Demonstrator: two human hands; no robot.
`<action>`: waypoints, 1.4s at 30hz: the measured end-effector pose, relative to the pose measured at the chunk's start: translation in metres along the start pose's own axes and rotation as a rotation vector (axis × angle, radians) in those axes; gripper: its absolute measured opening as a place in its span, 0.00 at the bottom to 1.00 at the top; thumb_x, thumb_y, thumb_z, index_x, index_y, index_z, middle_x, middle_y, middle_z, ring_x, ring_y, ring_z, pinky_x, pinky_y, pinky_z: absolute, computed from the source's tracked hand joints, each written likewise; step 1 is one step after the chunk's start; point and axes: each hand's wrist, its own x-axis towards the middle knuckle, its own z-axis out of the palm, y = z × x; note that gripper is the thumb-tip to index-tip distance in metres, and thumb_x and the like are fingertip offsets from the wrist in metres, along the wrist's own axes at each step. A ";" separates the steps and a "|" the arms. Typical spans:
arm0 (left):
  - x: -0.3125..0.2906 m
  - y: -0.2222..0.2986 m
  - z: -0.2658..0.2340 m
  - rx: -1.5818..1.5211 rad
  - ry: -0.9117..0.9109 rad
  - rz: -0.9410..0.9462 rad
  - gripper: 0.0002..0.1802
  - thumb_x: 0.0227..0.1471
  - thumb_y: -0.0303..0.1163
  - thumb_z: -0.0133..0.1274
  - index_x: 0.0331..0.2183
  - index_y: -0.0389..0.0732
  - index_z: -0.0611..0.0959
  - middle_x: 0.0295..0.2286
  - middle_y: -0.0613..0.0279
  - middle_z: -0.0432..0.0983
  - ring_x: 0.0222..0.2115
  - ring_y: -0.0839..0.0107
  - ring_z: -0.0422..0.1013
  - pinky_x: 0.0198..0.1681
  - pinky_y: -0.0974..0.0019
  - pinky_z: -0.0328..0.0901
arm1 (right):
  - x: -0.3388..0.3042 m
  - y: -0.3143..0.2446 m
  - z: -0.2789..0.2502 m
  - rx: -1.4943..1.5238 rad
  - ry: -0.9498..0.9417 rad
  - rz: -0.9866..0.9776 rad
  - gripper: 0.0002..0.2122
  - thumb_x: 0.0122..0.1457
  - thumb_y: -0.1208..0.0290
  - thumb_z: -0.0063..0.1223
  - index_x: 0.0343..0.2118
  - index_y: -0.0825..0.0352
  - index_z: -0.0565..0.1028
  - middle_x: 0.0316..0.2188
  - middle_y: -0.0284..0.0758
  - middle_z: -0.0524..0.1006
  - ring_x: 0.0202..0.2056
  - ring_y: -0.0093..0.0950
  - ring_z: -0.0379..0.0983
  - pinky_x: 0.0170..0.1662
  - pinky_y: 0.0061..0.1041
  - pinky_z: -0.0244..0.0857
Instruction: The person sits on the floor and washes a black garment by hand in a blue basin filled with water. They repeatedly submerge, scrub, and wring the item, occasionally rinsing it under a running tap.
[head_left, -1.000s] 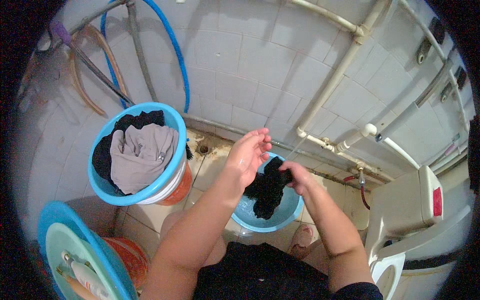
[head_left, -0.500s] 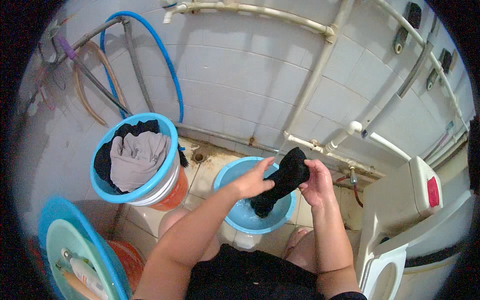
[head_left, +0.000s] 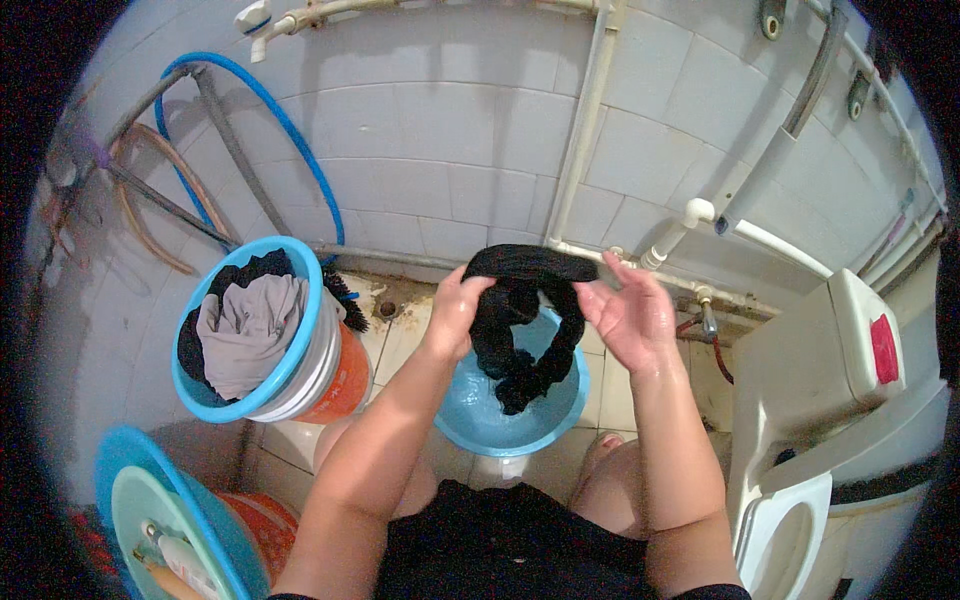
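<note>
A wet black garment (head_left: 530,262) is stretched between my hands above a light blue basin (head_left: 470,425), its middle sagging in a loop. My left hand (head_left: 455,318) is closed around the garment's left side. At the other end, my right hand (head_left: 635,315) has its palm turned up, pinching the cloth's edge by the thumb while its other fingers are partly spread. The lower folds hang into the basin, which has water in it; whether they touch the bottom is hidden.
To the left, a blue basin (head_left: 312,300) holding grey and black clothes rests on an orange-and-white bucket (head_left: 340,375). Nearer stands a green basin (head_left: 125,500) with bottles. A white toilet (head_left: 800,380) stands at right. Pipes (head_left: 580,130) and a blue hose (head_left: 290,125) line the tiled wall.
The bunched black garment has been spread into a wide loop. My left hand has moved left and now grips it. The view has shifted slightly.
</note>
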 end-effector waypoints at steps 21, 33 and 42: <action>0.015 0.007 -0.002 -0.068 -0.247 -0.273 0.14 0.50 0.36 0.49 0.38 0.39 0.73 0.40 0.58 0.71 0.43 0.66 0.66 0.51 0.62 0.56 | 0.028 0.066 -0.008 -0.702 0.312 -0.040 0.15 0.51 0.65 0.51 0.39 0.69 0.72 0.34 0.35 0.75 0.35 0.27 0.70 0.41 0.26 0.62; -0.006 -0.064 -0.023 0.626 -0.670 0.108 0.42 0.39 0.38 0.60 0.52 0.36 0.59 0.45 0.55 0.64 0.47 0.66 0.60 0.51 0.64 0.54 | 0.013 0.035 0.026 0.037 -0.046 0.023 0.14 0.55 0.63 0.44 0.37 0.69 0.72 0.37 0.39 0.75 0.40 0.35 0.71 0.46 0.34 0.63; 0.007 -0.035 -0.021 -0.239 -0.058 -0.007 0.15 0.44 0.30 0.50 0.38 0.39 0.74 0.34 0.60 0.72 0.35 0.66 0.69 0.39 0.63 0.65 | 0.033 0.023 -0.006 -0.102 -0.057 0.129 0.15 0.57 0.58 0.41 0.39 0.65 0.69 0.37 0.37 0.74 0.40 0.31 0.69 0.46 0.31 0.61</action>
